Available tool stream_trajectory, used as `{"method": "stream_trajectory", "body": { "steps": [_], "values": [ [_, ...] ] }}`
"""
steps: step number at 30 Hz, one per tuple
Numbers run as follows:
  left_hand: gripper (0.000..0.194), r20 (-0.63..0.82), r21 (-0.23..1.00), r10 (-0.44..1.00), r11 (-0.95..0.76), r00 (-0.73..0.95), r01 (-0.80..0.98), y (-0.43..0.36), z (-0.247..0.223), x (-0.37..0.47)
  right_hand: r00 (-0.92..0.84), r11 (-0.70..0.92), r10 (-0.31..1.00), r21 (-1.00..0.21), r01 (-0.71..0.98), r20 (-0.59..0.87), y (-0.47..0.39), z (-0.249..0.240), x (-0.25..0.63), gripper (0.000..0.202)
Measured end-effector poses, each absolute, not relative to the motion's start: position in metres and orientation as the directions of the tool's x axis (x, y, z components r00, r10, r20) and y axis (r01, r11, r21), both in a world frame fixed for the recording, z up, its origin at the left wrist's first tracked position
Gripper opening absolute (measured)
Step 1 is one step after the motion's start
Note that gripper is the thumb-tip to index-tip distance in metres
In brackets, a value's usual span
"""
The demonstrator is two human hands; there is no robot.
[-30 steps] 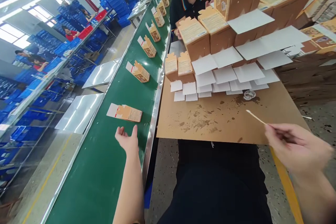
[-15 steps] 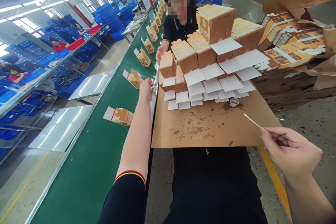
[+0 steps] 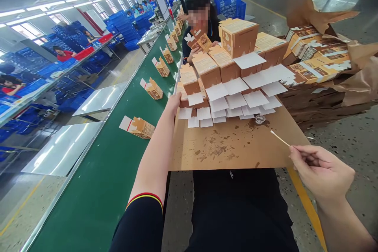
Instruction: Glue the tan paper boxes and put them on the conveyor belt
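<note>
My right hand (image 3: 321, 171) pinches a thin cotton swab (image 3: 280, 138) between thumb and fingers, its white tip pointing up and left. My left hand (image 3: 173, 104) reaches to the left end of the stacked cartons, against a brown carton (image 3: 183, 103) in the lower row; its fingers are largely hidden, so their grip is unclear. The cartons (image 3: 208, 67) lie piled on a brown board (image 3: 248, 145), many with white end flaps (image 3: 217, 91) facing me. A small clear dish (image 3: 260, 119) sits on the board among dark wet spots.
At left runs a green conveyor belt (image 3: 103, 173) carrying a line of open-topped cartons (image 3: 143, 128). A co-worker (image 3: 203, 15) across the stack handles a carton (image 3: 203, 42). Wrapped bundles of flat cartons (image 3: 321, 53) stand at right. A blue crate (image 3: 228, 2) is behind.
My left hand has moved from over the belt's edge to the stack's left end. The co-worker's hand has left the stack, and a carton is now held up there. The swab remains in my right hand.
</note>
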State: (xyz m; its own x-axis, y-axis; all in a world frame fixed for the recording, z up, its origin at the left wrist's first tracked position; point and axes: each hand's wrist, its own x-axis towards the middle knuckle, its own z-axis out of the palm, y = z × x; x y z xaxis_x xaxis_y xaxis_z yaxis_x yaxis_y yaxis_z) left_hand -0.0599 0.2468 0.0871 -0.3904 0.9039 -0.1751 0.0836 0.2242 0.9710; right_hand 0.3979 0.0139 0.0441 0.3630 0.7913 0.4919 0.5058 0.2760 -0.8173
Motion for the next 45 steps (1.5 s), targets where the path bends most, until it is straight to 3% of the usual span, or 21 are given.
{"method": "stream_trajectory", "body": {
  "steps": [5,11,20,25,32,34,37,41,45],
  "values": [
    [0.024,-0.202,0.973,0.898,0.228,-0.391,0.021,0.203,0.099,-0.068,0.369,0.256,0.811,-0.842,0.475,0.455,0.014,0.045,0.394,0.016],
    [0.020,-0.298,0.954,0.825,0.233,-0.480,-0.190,0.141,0.097,-0.082,0.357,0.275,0.813,-0.844,0.461,0.460,0.020,0.048,0.388,0.014],
    [0.040,-0.349,0.892,0.797,0.121,-0.493,-0.436,0.131,0.099,-0.074,0.315,0.307,0.815,-0.823,0.477,0.487,0.030,0.053,0.380,0.013],
    [0.048,-0.345,0.894,0.763,0.090,-0.546,-0.439,0.119,0.102,-0.077,0.299,0.338,0.802,-0.805,0.487,0.517,0.027,0.053,0.382,0.008],
    [0.063,-0.140,0.961,0.876,0.007,-0.462,-0.276,0.026,0.079,-0.068,0.297,0.310,0.831,-0.835,0.454,0.470,0.022,0.041,0.389,0.014],
    [0.067,-0.103,0.970,0.869,-0.020,-0.484,-0.243,0.003,0.064,-0.052,0.225,0.302,0.875,-0.846,0.439,0.429,0.017,0.040,0.378,0.021],
    [0.071,-0.093,0.977,0.830,-0.031,-0.550,-0.212,-0.011,0.042,-0.028,-0.027,0.351,0.928,-0.847,0.399,0.371,0.009,0.035,0.340,0.019],
    [0.076,-0.115,0.978,0.822,-0.005,-0.558,-0.209,-0.006,0.021,-0.010,-0.278,0.492,0.866,-0.806,0.330,0.415,0.008,0.012,0.272,0.020],
    [0.076,-0.128,0.978,0.814,0.007,-0.567,-0.211,-0.004,0.009,-0.008,-0.414,0.586,0.802,-0.701,0.408,0.430,0.016,-0.013,0.232,0.025]
  ]
}}
